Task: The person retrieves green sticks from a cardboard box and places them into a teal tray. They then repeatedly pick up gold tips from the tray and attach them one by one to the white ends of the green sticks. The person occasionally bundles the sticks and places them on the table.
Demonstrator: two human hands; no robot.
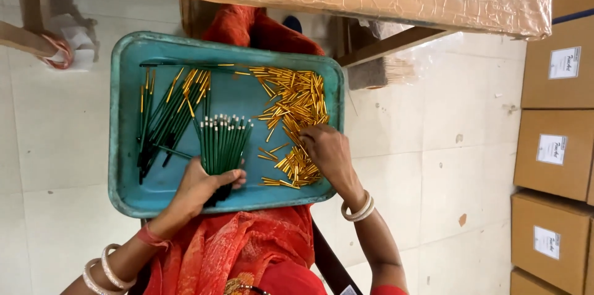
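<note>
Orange cloth (247,248) over my lap, teal tray (127,146) resting on it.
From the left: loose green pencils (164,118) slant across the tray; my left hand (201,183) has its fingers clamped around an upright bundle of green pencils (223,140), tips pointing away from me. Just right, my right hand (328,152) rests fingers curled down into the gold ferrules (297,103), so it is nearer them.

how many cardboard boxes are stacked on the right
4 cardboard boxes, stacked along the right edge: top, second, third, and a bottom one cut off by the frame. More may lie out of view.
</note>
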